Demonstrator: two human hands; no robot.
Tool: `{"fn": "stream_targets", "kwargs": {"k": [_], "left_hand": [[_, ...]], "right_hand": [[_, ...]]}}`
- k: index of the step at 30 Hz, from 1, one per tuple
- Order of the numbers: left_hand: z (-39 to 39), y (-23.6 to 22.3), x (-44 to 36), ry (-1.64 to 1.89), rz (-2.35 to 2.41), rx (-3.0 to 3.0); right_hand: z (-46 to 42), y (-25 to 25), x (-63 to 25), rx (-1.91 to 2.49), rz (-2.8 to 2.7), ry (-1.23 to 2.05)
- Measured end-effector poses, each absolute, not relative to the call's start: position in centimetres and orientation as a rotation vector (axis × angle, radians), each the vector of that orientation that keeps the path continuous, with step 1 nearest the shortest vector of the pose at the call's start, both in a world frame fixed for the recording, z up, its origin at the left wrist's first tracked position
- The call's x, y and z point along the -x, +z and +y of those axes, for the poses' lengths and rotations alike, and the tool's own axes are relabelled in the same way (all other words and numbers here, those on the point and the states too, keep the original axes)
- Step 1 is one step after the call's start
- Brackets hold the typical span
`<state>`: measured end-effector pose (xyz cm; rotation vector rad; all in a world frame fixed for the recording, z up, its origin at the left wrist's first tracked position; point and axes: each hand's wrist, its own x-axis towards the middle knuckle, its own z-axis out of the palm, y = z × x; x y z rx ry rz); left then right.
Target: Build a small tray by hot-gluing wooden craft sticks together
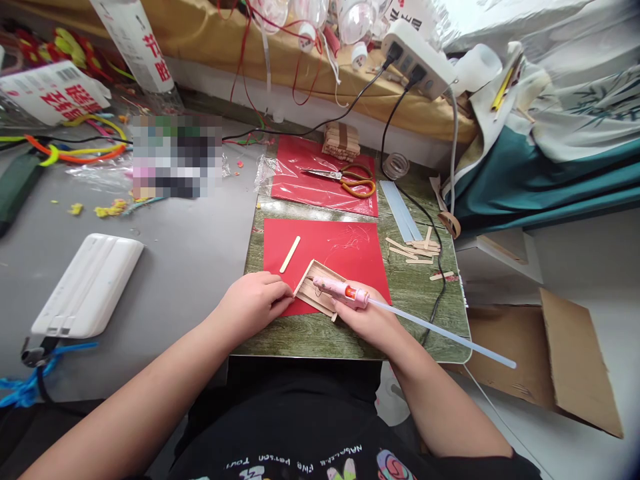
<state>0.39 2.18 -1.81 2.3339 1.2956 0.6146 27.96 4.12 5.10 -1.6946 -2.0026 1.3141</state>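
You are at a green wood-grained counter (310, 339), a red sheet (327, 233) spread before you
Your left hand (257, 298) has its fingers bunched at the left corner of a shallow wooden-stick tray (311, 297), which sits over the near part of the sheet; whether they pinch it, you cannot tell. Your right hand (367, 319) is wrapped around a pink glue gun (344, 291), its nozzle over the tray's inside, and one loose stick (290, 254) lies on the sheet beyond your left hand
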Motion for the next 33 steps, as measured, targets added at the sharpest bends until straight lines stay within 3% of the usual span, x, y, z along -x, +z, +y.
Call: {"fn": "stream_targets", "kwargs": {"k": [33], "left_hand": [[2.17, -1.91, -0.35, 0.602, 1.301, -2.31]], "right_hand": [[3.97, 5.71, -27.57, 1.74, -1.962, 1.337]]}}
